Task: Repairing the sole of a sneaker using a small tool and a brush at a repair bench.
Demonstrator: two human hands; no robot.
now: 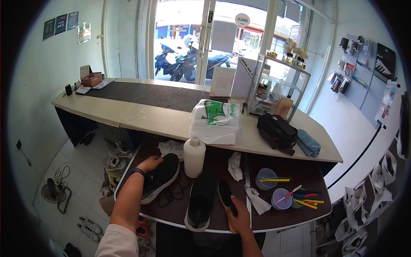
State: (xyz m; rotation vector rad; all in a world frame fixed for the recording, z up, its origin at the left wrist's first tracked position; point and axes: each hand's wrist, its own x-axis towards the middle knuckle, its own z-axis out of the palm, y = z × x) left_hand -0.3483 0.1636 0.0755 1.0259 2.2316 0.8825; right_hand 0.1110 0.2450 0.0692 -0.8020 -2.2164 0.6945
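Note:
My left hand (151,164) grips a black sneaker (165,174) with a pale sole at the left of the dark brown tabletop (227,169). In my right hand (239,217) is a wooden brush (224,193) with dark bristles, close beside a second black sneaker (201,199). That second sneaker stands at the front edge, its heel toward me and untouched by either hand. Loose dark shoelaces (170,196) lie between the two shoes. Behind them stands an uncapped white bottle (194,158).
Crumpled white cloths (257,200) lie at mid-right, near cups (281,199) holding brushes. On the cream counter (158,122) beyond are a plastic bag (216,122), a black bag (277,130), a blue towel (308,143) and a glass case (276,88). Shoes (114,162) crowd the left side.

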